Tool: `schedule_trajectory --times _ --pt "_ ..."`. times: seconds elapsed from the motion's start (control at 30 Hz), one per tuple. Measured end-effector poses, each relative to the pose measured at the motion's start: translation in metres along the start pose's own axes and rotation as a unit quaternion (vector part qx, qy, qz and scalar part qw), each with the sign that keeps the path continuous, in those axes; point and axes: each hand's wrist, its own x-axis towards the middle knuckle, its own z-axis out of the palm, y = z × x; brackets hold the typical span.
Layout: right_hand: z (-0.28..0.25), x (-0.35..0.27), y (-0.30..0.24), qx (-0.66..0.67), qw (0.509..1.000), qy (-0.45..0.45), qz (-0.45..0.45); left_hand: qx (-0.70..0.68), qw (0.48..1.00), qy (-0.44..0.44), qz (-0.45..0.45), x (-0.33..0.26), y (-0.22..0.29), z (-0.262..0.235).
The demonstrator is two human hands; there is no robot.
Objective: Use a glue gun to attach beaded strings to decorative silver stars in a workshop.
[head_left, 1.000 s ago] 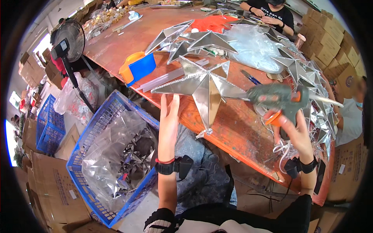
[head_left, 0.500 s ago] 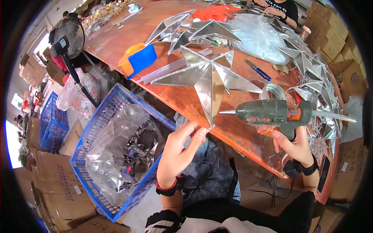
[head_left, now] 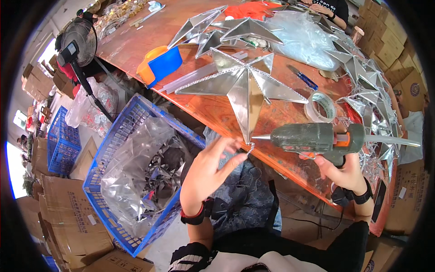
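A silver five-pointed star point(head_left: 247, 86), edged along some ridges with sparkly silver trim, lies partly on the orange-brown table with its lowest point toward me. My left hand point(head_left: 208, 170) is at that point, thumb and fingers around the loose end of the trim point(head_left: 250, 148); the index finger is blurred. In my right hand point(head_left: 342, 170) is a dark green hot glue gun point(head_left: 303, 137), held level. Its metal nozzle points left and comes up close to the star's tip. A clear glue stick point(head_left: 392, 140) juts from the gun's back.
On the table point(head_left: 131, 38) are a tape roll point(head_left: 321, 107), a blue utility knife point(head_left: 304, 79), a blue-and-orange holder point(head_left: 163, 65), more silver stars point(head_left: 247, 34) and plastic bags. A blue crate point(head_left: 97, 181) stands left, beside a fan point(head_left: 79, 43). Another person's hands point(head_left: 321, 10) are across the table.
The glue gun has shifted slightly left, bringing its nozzle to the star's tip. My left fingers have loosened from the tip, and the trim end now bends down toward my thumb.
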Motion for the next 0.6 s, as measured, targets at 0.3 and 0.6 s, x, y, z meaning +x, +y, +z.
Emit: schedule_trajectory --times 0.3,0.6 --pt "0.006 0.003 -0.013 0.118 0.992 0.003 0.044 -0.424 0.901 -0.069 -0.063 0.017 -0.019 0.026" --pt "-0.001 0.003 -0.011 0.037 0.999 -0.017 -0.012 -0.525 0.837 -0.048 -0.146 0.014 -0.015 0.039"
